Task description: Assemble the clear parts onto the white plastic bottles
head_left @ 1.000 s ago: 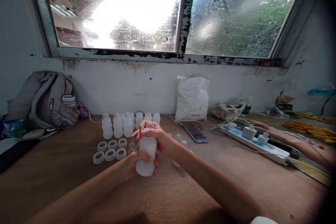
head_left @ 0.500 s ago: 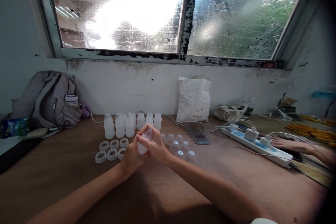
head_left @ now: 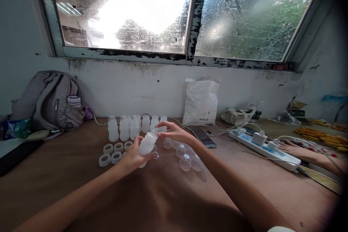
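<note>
My left hand [head_left: 136, 157] is wrapped round a white baby bottle [head_left: 147, 144], which leans to the right above the table. A clear bottle nipple [head_left: 154, 133] sits at its top end, and the fingertips of my right hand [head_left: 168, 131] are closed on it. Behind them stand several white bottles [head_left: 113, 129] in a row. To the left lie several translucent collar rings [head_left: 104, 160], some partly covered by my left hand. Several clear dome caps [head_left: 185, 162] are grouped on the right. Below the held bottle, other clear pieces [head_left: 155, 153] show partly.
A phone [head_left: 203, 136] and a white plastic pouch [head_left: 201, 103] are at the back. On the right are a power strip [head_left: 266, 152] with cables and another person's hand [head_left: 293, 148]. A grey backpack [head_left: 54, 101] and a black flat object [head_left: 20, 158] are on the left.
The bottle was clasped close between both hands; now it tilts in my left hand. My right hand has opened out and moved up to the nipple. More dome caps are visible.
</note>
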Motion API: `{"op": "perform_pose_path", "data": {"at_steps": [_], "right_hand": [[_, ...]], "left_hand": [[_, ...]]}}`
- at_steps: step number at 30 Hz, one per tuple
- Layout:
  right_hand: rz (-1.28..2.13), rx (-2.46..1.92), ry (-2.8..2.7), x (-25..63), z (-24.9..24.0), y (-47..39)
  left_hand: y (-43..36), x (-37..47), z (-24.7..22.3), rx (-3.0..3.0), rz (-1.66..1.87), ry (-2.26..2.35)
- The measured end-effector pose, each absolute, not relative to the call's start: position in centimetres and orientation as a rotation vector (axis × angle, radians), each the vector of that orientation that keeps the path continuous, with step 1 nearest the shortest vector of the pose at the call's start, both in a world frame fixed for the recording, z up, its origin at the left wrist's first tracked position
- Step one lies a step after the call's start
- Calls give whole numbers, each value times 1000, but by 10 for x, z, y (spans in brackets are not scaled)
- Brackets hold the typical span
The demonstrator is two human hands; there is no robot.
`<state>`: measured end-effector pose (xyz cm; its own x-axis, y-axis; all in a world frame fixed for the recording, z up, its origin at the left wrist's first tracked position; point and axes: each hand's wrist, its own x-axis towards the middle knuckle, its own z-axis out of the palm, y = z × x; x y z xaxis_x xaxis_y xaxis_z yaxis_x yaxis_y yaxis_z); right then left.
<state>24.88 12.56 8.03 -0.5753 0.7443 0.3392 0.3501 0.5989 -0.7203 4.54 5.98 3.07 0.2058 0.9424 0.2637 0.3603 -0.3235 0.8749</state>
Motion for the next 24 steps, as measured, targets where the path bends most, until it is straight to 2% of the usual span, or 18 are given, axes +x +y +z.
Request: {"op": "perform_pose_path", "data": {"at_steps": [4, 8, 11, 18, 24], "right_hand": [[456, -1261, -2222, 281, 52, 155], [476, -1312, -2224, 287, 34, 167], [496, -1259, -2196, 282, 41, 163], [1080, -809, -1860, 259, 76, 130], [1252, -733, -1821, 239, 76, 116]], "left_hand": [[48, 36, 15, 1552, 812, 1022], [39, 30, 4, 1397, 793, 970], [35, 24, 4, 1320, 885, 911], [34, 13, 8, 1145, 1183, 881], [34, 13, 7, 1107, 1277, 887]]}}
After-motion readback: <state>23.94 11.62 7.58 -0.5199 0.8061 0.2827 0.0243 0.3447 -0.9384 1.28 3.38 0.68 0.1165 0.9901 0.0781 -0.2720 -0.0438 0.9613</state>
